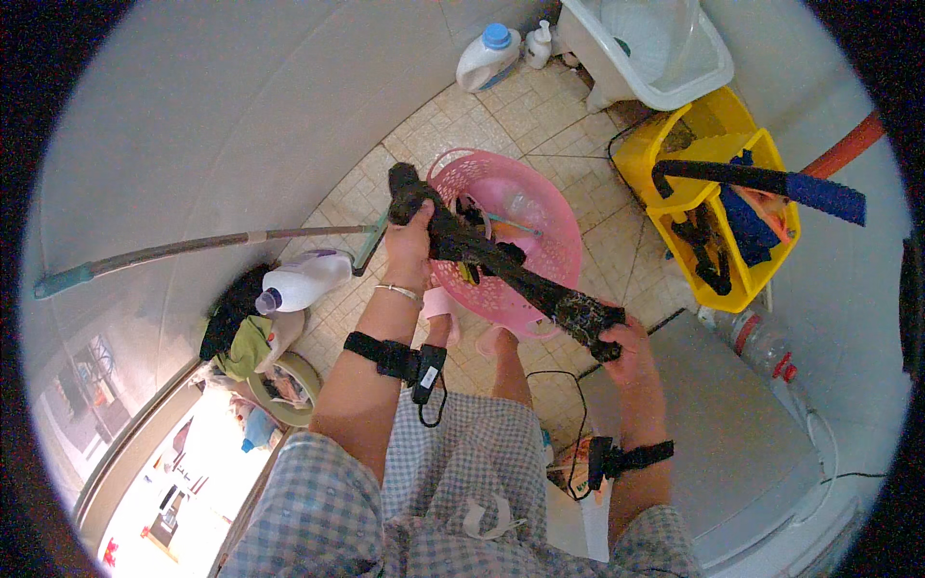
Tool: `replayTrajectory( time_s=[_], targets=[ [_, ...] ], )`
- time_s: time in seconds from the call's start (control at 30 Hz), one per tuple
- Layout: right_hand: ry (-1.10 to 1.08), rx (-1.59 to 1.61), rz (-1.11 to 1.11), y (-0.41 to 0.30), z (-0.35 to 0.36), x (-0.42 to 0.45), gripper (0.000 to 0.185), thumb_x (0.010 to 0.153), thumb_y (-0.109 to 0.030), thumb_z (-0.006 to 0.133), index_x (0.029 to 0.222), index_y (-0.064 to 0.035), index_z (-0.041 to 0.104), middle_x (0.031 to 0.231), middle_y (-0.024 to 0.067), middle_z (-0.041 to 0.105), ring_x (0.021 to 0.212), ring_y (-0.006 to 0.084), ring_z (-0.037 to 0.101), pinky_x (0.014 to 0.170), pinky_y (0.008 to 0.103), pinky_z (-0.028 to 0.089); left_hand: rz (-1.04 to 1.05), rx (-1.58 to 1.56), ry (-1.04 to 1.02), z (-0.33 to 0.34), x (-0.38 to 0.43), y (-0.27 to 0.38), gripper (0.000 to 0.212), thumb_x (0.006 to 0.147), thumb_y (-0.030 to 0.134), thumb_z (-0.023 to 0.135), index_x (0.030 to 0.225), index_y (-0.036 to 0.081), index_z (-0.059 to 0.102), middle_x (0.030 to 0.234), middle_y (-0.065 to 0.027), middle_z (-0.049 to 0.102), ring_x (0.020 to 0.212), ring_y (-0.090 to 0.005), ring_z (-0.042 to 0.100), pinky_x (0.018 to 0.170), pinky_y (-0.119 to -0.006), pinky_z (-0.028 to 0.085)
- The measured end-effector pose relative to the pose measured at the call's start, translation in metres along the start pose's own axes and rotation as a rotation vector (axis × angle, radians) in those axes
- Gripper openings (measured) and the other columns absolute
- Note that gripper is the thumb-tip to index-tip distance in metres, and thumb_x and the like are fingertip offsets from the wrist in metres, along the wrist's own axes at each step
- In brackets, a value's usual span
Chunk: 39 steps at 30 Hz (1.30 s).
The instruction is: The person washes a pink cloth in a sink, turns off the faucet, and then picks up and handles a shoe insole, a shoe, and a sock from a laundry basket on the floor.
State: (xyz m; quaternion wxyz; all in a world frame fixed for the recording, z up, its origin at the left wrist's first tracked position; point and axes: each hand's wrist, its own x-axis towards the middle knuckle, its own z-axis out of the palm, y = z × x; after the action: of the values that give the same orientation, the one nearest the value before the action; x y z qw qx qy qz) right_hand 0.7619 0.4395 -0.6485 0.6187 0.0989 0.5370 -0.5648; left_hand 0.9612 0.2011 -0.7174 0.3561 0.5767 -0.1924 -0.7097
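My left hand (409,242) grips one end of a long dark cloth piece (498,261), perhaps a stocking. Its other end, with a pale lace-like pattern, is held by my right hand (630,350). The cloth is stretched slantwise between both hands, above a pink perforated plastic laundry basket (560,209) on the floor. Inside the basket are a few dark and yellow items and a thin teal rod; the cloth partly hides them. Just below the basket are my feet in pink slippers (439,303).
A squeegee (195,249) leans at left beside a white jug (312,280) and a bin (307,404). Blue-capped detergent bottle (491,58) and pump bottle (538,47) stand at the back. A yellow mop bucket (751,282), white basin (694,94) and grey-topped appliance (694,419) flank the right.
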Motion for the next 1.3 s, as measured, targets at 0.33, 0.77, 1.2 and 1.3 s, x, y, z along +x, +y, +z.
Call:
replayTrajectory(
  time_s=[0.33, 0.77, 1.2, 1.3],
  targets=[
    [0.292, -0.036, -0.031, 0.005, -0.005, 0.011, 0.036, 0.064, -0.006, 0.06, 0.098, -0.0006, 0.05, 0.09, 0.0067, 0.055, 0.08, 0.0176, 0.056, 0.068, 0.0285, 0.048, -0.453, 0.114, -0.404, -0.001, -0.038, 0.0, 0.044, 0.079, 0.027, 0.063, 0.11, 0.0, 0.048, 0.098, -0.0104, 0.058, 0.085, -0.0196, 0.058, 0.074, -0.033, 0.05],
    [0.096, -0.638, -0.353, 0.013, 0.026, 0.023, 0.043, 0.067, 0.006, 0.052, 0.108, -0.0053, 0.055, 0.104, 0.0088, 0.057, 0.092, 0.0192, 0.055, 0.081, 0.0289, 0.044, -0.567, 0.266, -0.581, -0.027, -0.046, -0.029, 0.034, 0.086, 0.015, 0.05, 0.116, 0.0, 0.045, 0.106, -0.0107, 0.057, 0.092, -0.0231, 0.058, 0.079, -0.035, 0.05],
    [-0.334, -1.511, -0.692, 0.036, 0.072, 0.001, 0.051, 0.059, -0.007, 0.066, 0.109, -0.0119, 0.055, 0.125, 0.0019, 0.047, 0.096, 0.0284, 0.051, 0.088, 0.0384, 0.039, -0.683, 0.099, -0.394, -0.019, -0.043, -0.045, 0.03, 0.09, 0.017, 0.034, 0.112, 0.002, 0.048, 0.105, -0.0089, 0.057, 0.091, -0.0212, 0.058, 0.077, -0.032, 0.049],
    [-0.306, -1.446, -0.67, 0.04, 0.073, 0.006, 0.056, 0.059, -0.009, 0.069, 0.112, -0.0094, 0.052, 0.124, 0.0077, 0.047, 0.096, 0.0301, 0.051, 0.085, 0.0398, 0.041, -0.649, 0.024, -0.426, -0.022, -0.043, -0.048, 0.03, 0.09, 0.02, 0.037, 0.111, 0.003, 0.049, 0.104, -0.0085, 0.057, 0.09, -0.0198, 0.058, 0.079, -0.029, 0.048]
  ],
)
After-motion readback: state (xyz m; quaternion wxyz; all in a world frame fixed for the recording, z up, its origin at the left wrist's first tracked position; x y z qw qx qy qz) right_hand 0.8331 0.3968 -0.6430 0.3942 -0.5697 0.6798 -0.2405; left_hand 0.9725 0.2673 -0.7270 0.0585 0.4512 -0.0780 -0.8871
